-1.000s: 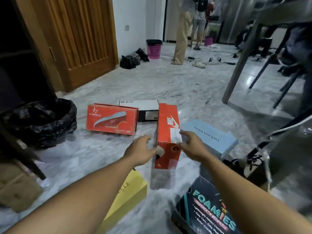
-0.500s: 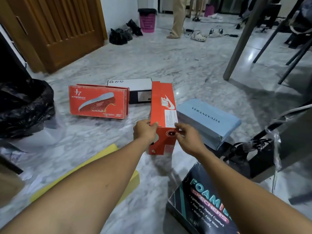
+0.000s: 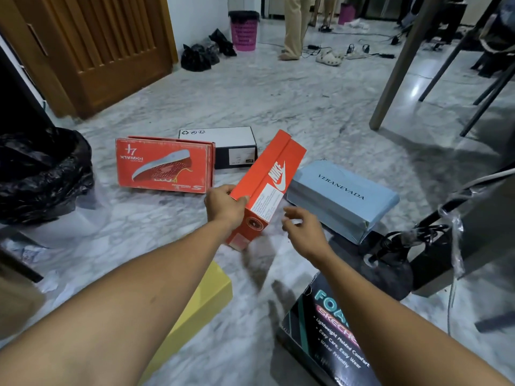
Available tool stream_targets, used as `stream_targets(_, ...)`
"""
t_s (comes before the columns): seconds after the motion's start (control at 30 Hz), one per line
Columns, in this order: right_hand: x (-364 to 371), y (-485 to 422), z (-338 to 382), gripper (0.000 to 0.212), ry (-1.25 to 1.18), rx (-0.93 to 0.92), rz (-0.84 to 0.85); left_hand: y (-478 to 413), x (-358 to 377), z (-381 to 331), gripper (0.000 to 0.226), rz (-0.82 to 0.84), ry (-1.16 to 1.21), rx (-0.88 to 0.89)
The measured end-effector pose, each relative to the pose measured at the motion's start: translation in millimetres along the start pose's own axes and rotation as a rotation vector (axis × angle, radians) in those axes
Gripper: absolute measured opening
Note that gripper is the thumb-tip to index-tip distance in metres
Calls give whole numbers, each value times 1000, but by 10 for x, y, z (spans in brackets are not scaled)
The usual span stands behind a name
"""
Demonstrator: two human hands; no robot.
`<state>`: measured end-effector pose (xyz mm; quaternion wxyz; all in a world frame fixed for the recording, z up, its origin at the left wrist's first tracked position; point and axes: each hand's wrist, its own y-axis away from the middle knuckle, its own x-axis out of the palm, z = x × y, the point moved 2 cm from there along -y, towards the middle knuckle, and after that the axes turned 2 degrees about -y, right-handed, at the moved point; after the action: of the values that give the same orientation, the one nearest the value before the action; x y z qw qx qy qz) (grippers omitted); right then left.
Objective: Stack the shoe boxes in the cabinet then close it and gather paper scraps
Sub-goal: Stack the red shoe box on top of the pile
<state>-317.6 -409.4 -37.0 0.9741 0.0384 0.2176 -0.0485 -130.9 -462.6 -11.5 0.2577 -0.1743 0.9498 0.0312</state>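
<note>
My left hand (image 3: pixel 224 206) grips the near end of an orange Nike shoe box (image 3: pixel 271 176), which is lifted and tilted with its far end pointing up and right. My right hand (image 3: pixel 302 228) hovers just right of the box with fingers spread, holding nothing. On the marble floor lie a red Skechers box (image 3: pixel 164 167), a black-and-white box (image 3: pixel 223 144), a pale blue box (image 3: pixel 342 196), a yellow box (image 3: pixel 200 305) under my left forearm and a black Foamies box (image 3: pixel 320 338) under my right forearm.
A black bin bag (image 3: pixel 41 174) sits at the left beside a dark cabinet edge (image 3: pixel 16 101). A wooden door (image 3: pixel 106 45) stands behind. A table leg (image 3: pixel 401 65), chair legs and cables are at the right. A person's legs (image 3: pixel 292 26) stand far back.
The orange box has been raised off the floor and tilted to the right in my left hand. My right hand has let go of it and opened.
</note>
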Motion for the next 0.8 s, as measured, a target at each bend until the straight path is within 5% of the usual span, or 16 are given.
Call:
stream_targets(0.23, -316, -105, -209, 72, -42, 42, -289, -150, -386, 206, 38, 85, -63, 121)
stream_targets(0.8, -74, -185, -493, 134, -52, 158, -90, -327, -976, 1337, 39, 404, -547, 447)
